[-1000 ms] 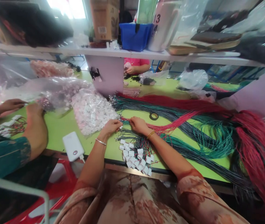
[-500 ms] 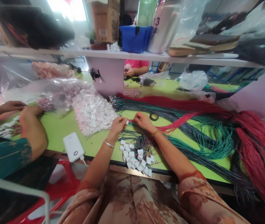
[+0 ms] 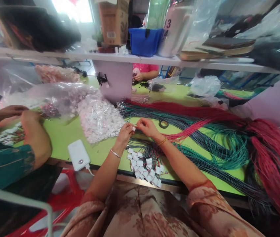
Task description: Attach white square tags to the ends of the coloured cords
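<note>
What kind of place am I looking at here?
Probably a wire-assembly workshop: long bundles of red wires lie across a green worktable, along with a pile of white connectors and a plastic bag full of small white parts.

Left hand [image 3: 125, 134], right hand [image 3: 147, 127] — close together

Hands [image 3: 147, 127] closer together than before

Connector bag [image 3: 101, 120] left of wires [image 3: 228, 117]
</note>
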A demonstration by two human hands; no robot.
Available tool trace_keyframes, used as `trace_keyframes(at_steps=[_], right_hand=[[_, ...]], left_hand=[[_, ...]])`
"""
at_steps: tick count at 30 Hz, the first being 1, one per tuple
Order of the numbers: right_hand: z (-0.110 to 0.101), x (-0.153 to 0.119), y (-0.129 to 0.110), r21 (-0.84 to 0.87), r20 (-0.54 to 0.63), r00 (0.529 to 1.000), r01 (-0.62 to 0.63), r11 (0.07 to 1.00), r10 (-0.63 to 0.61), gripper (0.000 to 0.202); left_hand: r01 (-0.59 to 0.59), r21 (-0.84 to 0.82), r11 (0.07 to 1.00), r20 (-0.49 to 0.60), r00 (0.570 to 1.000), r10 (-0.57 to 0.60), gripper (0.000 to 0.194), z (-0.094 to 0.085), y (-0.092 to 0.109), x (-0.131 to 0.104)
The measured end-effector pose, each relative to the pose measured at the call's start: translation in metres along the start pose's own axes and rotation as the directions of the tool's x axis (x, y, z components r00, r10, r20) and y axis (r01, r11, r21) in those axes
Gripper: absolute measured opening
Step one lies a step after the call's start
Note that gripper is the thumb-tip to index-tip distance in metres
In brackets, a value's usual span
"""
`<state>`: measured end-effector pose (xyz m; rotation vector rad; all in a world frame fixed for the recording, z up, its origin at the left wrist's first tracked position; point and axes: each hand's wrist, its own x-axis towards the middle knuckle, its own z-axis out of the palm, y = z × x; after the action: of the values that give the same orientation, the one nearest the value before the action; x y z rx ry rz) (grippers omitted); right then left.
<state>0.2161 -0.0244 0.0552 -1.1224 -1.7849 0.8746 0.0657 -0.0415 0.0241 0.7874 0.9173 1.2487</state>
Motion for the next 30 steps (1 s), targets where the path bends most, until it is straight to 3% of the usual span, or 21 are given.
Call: trace_keyframes(at_steps=[7,17,22,26,30], right_hand=[[-0.008,-0.018,0.011,0.022,0.037,0.994,-0.105,0.994,0.104,0.026],[-0.003,-0.014,0.013,0.034,0.050,0.987,-0.152,0.988,0.150,0.030],[0.005,-0.017,0.012,-0.046,0.010,0.997,-0.079,0.996,0.079,0.030],[0.006,-0.018,0.010,-0.140,0.020,1.000,0.020,0.990,-0.017,0.027],[0.012,-0.020,0.010,-0.190,-0.009,1.000,0.016,0.982,-0.018,0.024]], left_hand=[[0.038,-0.091,0.995,0.070,0.997,-0.031,0.025,0.000,0.000,0.000],[-0.018,-0.069,0.997,0.086,0.996,0.024,0.031,0.002,0.000,-0.002],[-0.150,0.084,0.985,0.016,0.989,0.149,0.031,0.004,-0.006,-0.001],[-0.118,0.046,0.992,-0.025,0.993,0.119,0.031,0.003,-0.007,0.001],[-0.140,0.062,0.988,-0.044,0.989,0.143,0.030,0.003,-0.008,0.002]])
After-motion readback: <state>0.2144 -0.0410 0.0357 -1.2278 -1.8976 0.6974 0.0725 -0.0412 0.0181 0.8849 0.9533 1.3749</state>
